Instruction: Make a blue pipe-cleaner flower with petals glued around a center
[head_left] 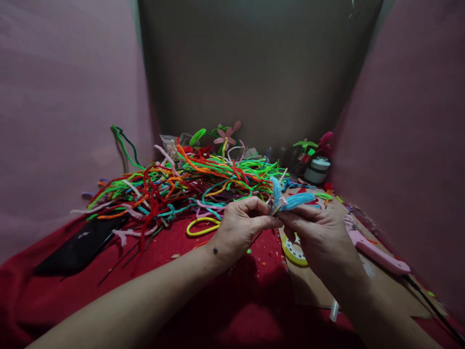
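Observation:
Between my two hands is a light blue pipe cleaner flower (296,199), with looped petals and a small pale pink centre. My left hand (240,224) is closed, thumb and forefinger pinching the base of the flower. From the other side my right hand (321,235) is also closed, its thumb and fingers pressed around the base just below the right petal. The fingertips of both hands nearly meet there and hide the join. Behind my left hand lies a large tangled pile of coloured pipe cleaners (218,182).
A black phone (80,247) lies at left on the red cloth (218,310). To the right, cardboard (314,293) carries a yellow tape roll (295,257) and a corded pink glue gun (379,252). A lidded jar (317,169) stands behind. Pink walls flank both sides.

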`<state>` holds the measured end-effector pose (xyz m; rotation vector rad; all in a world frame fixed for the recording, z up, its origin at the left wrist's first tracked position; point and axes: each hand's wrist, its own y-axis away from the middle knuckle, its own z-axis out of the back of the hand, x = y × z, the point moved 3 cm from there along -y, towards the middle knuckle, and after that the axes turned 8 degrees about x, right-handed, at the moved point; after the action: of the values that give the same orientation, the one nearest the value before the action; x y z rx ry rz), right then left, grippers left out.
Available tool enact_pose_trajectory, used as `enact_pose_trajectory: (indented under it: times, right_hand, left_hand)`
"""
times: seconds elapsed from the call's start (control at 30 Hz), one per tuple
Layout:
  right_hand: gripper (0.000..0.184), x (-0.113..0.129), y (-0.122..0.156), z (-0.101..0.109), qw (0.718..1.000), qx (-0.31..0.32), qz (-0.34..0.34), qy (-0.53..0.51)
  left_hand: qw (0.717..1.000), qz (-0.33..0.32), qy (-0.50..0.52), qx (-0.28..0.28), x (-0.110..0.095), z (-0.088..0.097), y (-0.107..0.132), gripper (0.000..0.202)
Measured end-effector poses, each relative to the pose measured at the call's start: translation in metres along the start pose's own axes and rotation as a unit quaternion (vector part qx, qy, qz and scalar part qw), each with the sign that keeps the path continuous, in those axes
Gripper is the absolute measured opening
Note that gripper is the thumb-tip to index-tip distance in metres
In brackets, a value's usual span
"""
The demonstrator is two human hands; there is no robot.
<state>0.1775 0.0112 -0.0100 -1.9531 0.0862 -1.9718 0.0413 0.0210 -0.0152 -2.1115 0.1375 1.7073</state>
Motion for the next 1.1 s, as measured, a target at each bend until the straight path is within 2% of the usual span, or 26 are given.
enact_pose_trajectory:
  times: [0.13,0.3,0.57,0.73,0.97,1.1]
  right_hand:
    - [0.005,-0.004,-0.001,-0.002,0.998,0.006,-0.001,-0.059]
    - [0.006,-0.007,-0.002,-0.003,0.996,-0.001,-0.010,-0.092]
    - [0.008,-0.015,-0.007,-0.006,0.974,0.016,-0.084,-0.208]
    - [0.010,-0.016,-0.012,-0.008,0.963,0.040,-0.097,-0.247]
    - [0.017,-0.021,-0.016,-0.011,0.939,0.061,-0.144,-0.305]
    - [0.019,-0.020,-0.017,-0.015,0.929,0.091,-0.135,-0.331]
  left_hand:
    - [1.000,0.000,0.005,0.000,0.000,0.000,-0.001,0.018]
    - [1.000,0.002,-0.008,0.004,0.002,0.003,-0.002,0.019]
    - [1.000,0.016,0.007,0.021,0.000,0.003,-0.004,0.021]
    - [0.999,0.021,0.037,0.031,0.002,0.003,-0.004,0.021]
    - [0.990,0.079,0.111,0.038,0.009,0.002,-0.005,0.023]
    - [0.982,0.110,0.145,0.049,0.010,0.000,-0.004,0.026]
